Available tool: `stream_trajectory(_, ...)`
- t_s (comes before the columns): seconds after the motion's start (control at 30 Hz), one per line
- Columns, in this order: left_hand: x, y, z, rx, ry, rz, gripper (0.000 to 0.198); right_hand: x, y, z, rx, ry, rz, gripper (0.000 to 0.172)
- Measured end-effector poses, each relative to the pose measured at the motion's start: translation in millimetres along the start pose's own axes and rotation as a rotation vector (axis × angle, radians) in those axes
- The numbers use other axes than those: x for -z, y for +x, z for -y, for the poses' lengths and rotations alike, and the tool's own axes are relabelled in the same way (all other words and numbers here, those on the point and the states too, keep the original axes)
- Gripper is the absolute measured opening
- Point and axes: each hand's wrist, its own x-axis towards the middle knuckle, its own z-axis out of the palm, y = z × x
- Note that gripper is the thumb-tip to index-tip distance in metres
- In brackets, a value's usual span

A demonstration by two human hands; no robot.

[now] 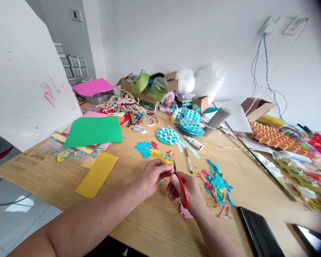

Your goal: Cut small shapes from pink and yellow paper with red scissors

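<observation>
My left hand [155,175] pinches a narrow yellow paper strip [162,158] over the wooden table. Closed round the red handles of a pair of scissors [182,189] is my right hand [186,187], and the scissor blades meet the strip's right end. Blue fish-shaped cutouts [143,149] and small red and yellow scraps lie just beyond my hands. To the right is a pile of blue and red paper scraps [219,182]. A pink paper piece [186,211] rests under my right wrist. The larger yellow sheet [97,175] lies left of my left hand.
A green sheet [93,132] tops stacked coloured paper at the left. Farther back are blue discs [190,123], a grey cylinder [218,121] and a cardboard box [133,89]. A pen [188,160] lies beyond my right hand. A black phone [259,232] is near the front right.
</observation>
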Motion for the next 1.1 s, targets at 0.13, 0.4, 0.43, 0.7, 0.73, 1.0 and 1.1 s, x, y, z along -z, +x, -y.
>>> stream_trajectory(0.13,0.8,0.8,0.6,0.0,-0.011,0.004,0.022,0.5,0.8,-2.7,-0.022,0.012,-0.01,0.055)
stream_trajectory(0.4,2.3,2.0,0.3,0.018,0.022,-0.022,0.022,-0.3,0.3,-1.5,-0.035,0.001,-0.016,0.058)
stream_trajectory(0.43,2.7,2.4,0.6,0.017,0.026,-0.03,0.022,-0.3,0.0,-1.3,-0.035,0.005,-0.015,0.058)
stream_trajectory(0.7,3.5,4.0,1.4,-0.036,0.089,-0.088,0.022,0.1,-1.1,2.3,-0.04,-0.025,-0.014,0.057)
stream_trajectory(0.73,3.1,3.8,0.9,-0.044,0.101,-0.084,0.022,0.5,-1.0,2.2,-0.043,-0.026,-0.014,0.056)
stream_trajectory(1.0,2.4,2.5,-2.5,-0.073,0.159,-0.057,0.02,4.0,-0.3,-1.2,-0.048,-0.033,0.007,0.053)
stream_trajectory(1.1,2.4,2.5,-3.4,-0.077,0.164,-0.066,0.02,3.5,-0.4,-0.4,-0.057,-0.035,0.006,0.053)
